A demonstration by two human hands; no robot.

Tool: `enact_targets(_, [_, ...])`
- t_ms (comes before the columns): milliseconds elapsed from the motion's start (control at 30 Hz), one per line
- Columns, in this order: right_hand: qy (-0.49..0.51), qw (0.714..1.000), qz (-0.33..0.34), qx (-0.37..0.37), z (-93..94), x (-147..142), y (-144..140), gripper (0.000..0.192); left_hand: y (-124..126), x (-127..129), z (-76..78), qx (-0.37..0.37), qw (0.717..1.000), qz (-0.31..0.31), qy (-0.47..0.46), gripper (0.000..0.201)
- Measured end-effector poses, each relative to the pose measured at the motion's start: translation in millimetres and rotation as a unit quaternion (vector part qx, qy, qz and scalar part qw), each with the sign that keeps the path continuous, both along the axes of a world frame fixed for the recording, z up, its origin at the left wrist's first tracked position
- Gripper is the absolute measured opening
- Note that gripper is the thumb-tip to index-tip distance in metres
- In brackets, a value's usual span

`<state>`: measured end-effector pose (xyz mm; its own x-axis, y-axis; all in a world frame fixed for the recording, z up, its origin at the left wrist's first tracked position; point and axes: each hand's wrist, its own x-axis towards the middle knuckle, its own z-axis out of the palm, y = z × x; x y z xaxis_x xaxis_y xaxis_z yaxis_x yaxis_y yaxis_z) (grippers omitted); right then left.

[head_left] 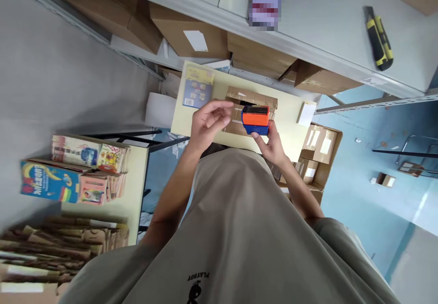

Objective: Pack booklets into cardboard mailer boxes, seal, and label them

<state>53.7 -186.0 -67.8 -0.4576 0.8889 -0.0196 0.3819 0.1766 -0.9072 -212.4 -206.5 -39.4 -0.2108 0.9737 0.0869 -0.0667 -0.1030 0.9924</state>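
Orange-and-blue block [255, 120] sits pinched in our right hand [270, 145] above the table's [290, 121] taped box [251, 97]; our left hand [207, 122] hovers half-open and empty beside it.

Orange-and-blue block [255, 120], level above table.

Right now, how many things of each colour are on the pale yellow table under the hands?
Orange and blue plastic tape dispenser, held above: 1
Brown taped cardboard package: 1
Blue and yellow card pack: 1
Small white box: 1
Total: 4
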Motion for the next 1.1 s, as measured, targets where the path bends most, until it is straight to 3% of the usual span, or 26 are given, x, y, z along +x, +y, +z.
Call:
enact_targets(133, [-0.04,0.997,0.032,0.056,0.0,2,6,0.051,-1,-6,22.3,0.065,0.991,-0.009,0.119,0.052])
enact_targets(267, [-0.07,0.992,0.052,0.09,0.9,-4,11,0.05,3,-20,42.5,0.103,0.964,-0.032,0.243,0.047])
enact_targets(367, [-0.096,0.988,0.05,0.111,4.5,-10,12,0.052,8,-33,46.3,0.108,0.949,-0.053,0.29,0.038])
enact_targets(533, [-0.152,0.983,0.043,0.095,21.6,-20,10,0.06,15,-51,42.3,0.078,0.956,-0.082,0.271,0.037])
enact_targets(733, [-0.196,0.978,0.036,0.057,38.9,-38,4,0.069,26,-72,23.6,0.062,0.962,-0.118,0.236,0.04])
enact_targets(1100, [-0.286,0.957,0.015,0.035,32.6,-47,-24,0.051,37,-80,-42.1,0.024,0.974,-0.189,0.123,0.049])
